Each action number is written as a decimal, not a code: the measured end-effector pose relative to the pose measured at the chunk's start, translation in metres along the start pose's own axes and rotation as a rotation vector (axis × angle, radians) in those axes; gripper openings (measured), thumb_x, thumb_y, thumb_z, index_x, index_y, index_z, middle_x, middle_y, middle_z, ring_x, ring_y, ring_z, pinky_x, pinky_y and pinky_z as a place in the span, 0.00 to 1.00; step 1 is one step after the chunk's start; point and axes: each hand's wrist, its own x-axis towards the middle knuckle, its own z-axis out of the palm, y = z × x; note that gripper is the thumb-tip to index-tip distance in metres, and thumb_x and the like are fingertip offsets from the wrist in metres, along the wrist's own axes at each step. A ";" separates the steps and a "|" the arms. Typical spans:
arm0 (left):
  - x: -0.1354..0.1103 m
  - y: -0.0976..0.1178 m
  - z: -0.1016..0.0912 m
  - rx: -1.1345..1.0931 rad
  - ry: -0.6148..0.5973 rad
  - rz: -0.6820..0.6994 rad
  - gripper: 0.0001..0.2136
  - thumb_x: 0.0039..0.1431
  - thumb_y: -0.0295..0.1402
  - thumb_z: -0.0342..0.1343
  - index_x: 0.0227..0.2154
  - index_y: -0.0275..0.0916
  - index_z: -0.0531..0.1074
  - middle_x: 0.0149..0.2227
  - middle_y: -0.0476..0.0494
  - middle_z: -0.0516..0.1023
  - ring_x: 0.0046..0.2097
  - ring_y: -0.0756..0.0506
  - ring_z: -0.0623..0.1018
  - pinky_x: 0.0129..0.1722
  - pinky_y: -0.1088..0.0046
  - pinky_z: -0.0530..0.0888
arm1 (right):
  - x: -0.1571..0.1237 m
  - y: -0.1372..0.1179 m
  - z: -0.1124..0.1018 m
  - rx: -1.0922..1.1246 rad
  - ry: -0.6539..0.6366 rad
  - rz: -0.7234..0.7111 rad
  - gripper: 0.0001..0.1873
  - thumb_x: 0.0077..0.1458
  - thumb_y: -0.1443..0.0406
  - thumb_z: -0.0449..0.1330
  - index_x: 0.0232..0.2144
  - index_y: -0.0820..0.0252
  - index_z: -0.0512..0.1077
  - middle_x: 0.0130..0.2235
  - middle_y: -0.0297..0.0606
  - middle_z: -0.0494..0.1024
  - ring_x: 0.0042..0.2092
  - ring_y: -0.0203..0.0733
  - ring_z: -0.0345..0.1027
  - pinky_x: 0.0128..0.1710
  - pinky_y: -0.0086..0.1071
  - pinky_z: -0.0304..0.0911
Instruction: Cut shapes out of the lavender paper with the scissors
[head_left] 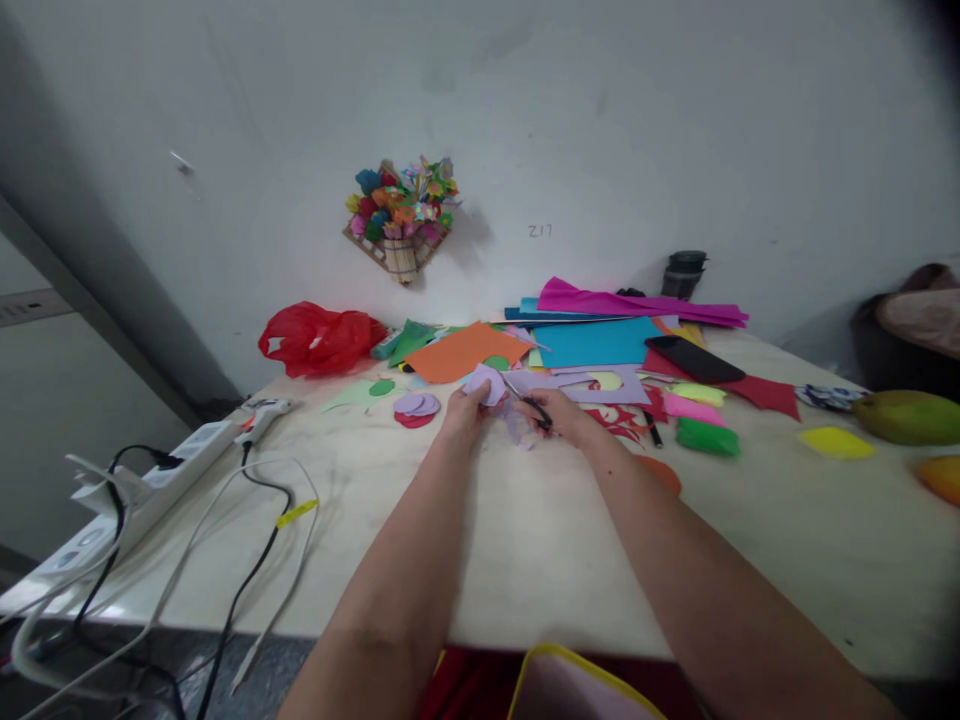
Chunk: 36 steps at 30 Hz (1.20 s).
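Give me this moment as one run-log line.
left hand: holds lilac paper | right hand: holds scissors, pointed toward paper | further left: lilac discs

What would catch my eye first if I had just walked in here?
Probably the bunch of colourful craft flowers hanging on the pale wall, left of centre. Next, the crumpled red bag at the back left of the table. Then, mid-table, the left grip holds lilac paper, and the right grip holds black-handled scissors.

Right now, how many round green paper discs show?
2: one green disc left of the orange paper sheet; another green disc just beyond the left hand. More may be hidden.
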 end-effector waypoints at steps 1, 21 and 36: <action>0.000 0.000 0.000 0.009 -0.009 -0.001 0.09 0.57 0.24 0.64 0.41 0.29 0.76 0.34 0.37 0.83 0.32 0.45 0.83 0.27 0.76 0.79 | -0.001 -0.001 0.000 -0.004 0.000 -0.001 0.13 0.46 0.59 0.65 0.22 0.58 0.66 0.15 0.27 0.65 0.16 0.31 0.54 0.14 0.26 0.47; -0.001 0.001 0.001 0.030 -0.020 -0.019 0.07 0.54 0.22 0.65 0.36 0.30 0.76 0.31 0.39 0.82 0.29 0.46 0.81 0.25 0.74 0.78 | 0.004 0.006 -0.003 -0.026 0.003 -0.058 0.11 0.44 0.59 0.63 0.23 0.58 0.68 0.16 0.28 0.67 0.16 0.31 0.56 0.14 0.26 0.48; -0.001 0.002 0.000 0.043 0.004 -0.009 0.10 0.56 0.23 0.62 0.41 0.27 0.77 0.37 0.33 0.84 0.33 0.42 0.83 0.28 0.71 0.79 | 0.004 0.003 -0.004 -0.036 -0.028 -0.116 0.17 0.40 0.54 0.67 0.18 0.57 0.67 0.14 0.27 0.65 0.15 0.31 0.54 0.13 0.26 0.47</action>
